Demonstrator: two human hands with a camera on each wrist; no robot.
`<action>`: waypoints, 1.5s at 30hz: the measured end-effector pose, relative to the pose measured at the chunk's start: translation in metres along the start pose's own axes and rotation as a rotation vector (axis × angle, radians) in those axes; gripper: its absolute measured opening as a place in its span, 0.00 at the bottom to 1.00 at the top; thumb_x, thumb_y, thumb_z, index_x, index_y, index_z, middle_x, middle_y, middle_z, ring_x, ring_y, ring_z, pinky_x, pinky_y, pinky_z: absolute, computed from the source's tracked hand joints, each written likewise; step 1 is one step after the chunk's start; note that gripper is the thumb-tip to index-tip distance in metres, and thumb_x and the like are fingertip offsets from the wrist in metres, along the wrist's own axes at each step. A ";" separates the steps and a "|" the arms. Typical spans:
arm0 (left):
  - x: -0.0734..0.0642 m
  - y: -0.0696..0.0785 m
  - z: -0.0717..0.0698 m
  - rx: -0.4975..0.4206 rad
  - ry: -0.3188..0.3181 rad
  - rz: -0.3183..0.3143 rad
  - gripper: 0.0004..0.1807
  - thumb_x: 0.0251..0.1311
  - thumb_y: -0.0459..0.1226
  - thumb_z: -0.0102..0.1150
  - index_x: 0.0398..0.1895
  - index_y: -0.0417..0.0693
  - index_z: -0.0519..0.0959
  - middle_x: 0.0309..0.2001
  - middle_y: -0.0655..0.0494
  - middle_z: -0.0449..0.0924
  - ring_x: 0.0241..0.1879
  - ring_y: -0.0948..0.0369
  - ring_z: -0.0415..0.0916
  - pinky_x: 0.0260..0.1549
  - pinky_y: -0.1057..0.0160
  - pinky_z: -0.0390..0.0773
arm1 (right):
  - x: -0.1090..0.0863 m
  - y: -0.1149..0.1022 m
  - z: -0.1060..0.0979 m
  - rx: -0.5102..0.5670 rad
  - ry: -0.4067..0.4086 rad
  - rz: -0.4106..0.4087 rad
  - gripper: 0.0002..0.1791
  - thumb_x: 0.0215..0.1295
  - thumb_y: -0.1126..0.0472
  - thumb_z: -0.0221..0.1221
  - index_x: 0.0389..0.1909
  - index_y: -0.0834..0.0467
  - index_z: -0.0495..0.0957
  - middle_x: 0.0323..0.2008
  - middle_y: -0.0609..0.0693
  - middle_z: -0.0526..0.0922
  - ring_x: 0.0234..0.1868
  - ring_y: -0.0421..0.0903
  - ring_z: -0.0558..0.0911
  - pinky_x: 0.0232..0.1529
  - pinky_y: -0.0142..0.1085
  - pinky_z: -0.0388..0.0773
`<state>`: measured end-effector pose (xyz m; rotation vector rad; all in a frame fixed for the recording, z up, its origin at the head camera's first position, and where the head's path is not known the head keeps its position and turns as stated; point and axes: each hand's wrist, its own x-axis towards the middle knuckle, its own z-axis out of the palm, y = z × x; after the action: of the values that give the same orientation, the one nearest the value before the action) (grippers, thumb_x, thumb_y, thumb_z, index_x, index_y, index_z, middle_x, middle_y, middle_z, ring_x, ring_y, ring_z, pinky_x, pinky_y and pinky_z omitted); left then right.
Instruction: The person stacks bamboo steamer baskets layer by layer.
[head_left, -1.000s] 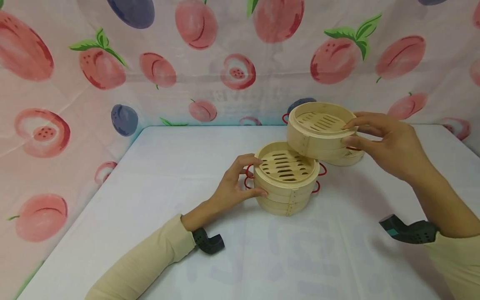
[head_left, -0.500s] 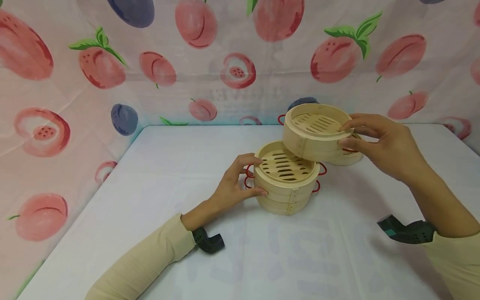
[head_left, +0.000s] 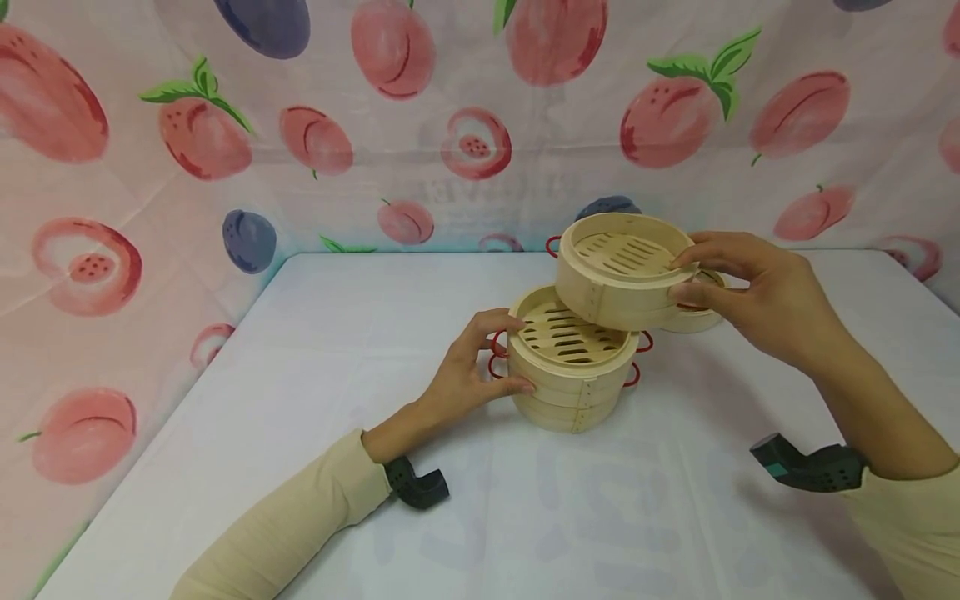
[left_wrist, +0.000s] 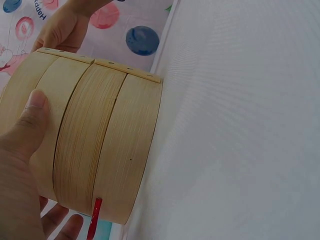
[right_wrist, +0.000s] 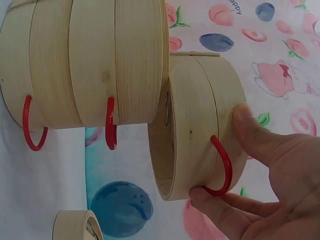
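Note:
Two bamboo steamer baskets with red handles form a stack (head_left: 564,398) on the table, slatted floor facing up. My left hand (head_left: 471,357) grips the stack's left side; its thumb (left_wrist: 34,117) lies along the upper tier's wall in the left wrist view. A third bamboo steamer basket (head_left: 611,302), slightly tilted, is held by its right rim in my right hand (head_left: 765,292). It overlaps the back right of the stack's top. In the right wrist view its lower edge (right_wrist: 161,172) is right at the stack's upper rim, partly offset, with the thumb and fingers pinching beside its red handle (right_wrist: 225,167).
Another round bamboo piece (head_left: 693,320) lies on the white-covered table (head_left: 360,333) at the back right, mostly hidden behind the held basket. A fruit-print cloth (head_left: 547,125) hangs behind the table. Each wrist wears a black camera mount (head_left: 813,465).
My right hand has brought the third steamer basket left and slightly down, further over the stack. My left hand and the stack have stayed in place.

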<state>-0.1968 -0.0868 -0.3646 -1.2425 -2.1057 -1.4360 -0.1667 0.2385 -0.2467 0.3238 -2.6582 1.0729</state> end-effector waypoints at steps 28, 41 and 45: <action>0.002 0.000 0.001 -0.004 0.005 0.010 0.43 0.35 0.29 0.79 0.58 0.47 0.66 0.58 0.48 0.68 0.62 0.53 0.63 0.39 0.47 0.76 | -0.002 -0.012 0.004 -0.001 -0.051 -0.025 0.20 0.56 0.52 0.68 0.48 0.54 0.80 0.61 0.57 0.72 0.64 0.61 0.65 0.56 0.65 0.62; 0.001 0.000 0.000 -0.007 0.006 0.017 0.43 0.34 0.28 0.79 0.58 0.46 0.66 0.58 0.48 0.68 0.61 0.53 0.63 0.38 0.48 0.76 | -0.003 -0.016 0.005 -0.014 -0.066 -0.052 0.18 0.55 0.53 0.69 0.47 0.52 0.80 0.62 0.56 0.71 0.65 0.60 0.65 0.54 0.63 0.64; 0.002 0.000 0.000 -0.011 0.006 0.015 0.42 0.36 0.29 0.79 0.58 0.47 0.66 0.58 0.49 0.69 0.61 0.54 0.63 0.39 0.50 0.76 | -0.003 -0.016 0.005 0.005 -0.060 -0.062 0.18 0.55 0.54 0.69 0.46 0.51 0.81 0.61 0.54 0.72 0.65 0.58 0.65 0.55 0.62 0.64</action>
<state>-0.1977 -0.0859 -0.3635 -1.2538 -2.0833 -1.4452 -0.1597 0.2237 -0.2407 0.4426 -2.6787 1.0680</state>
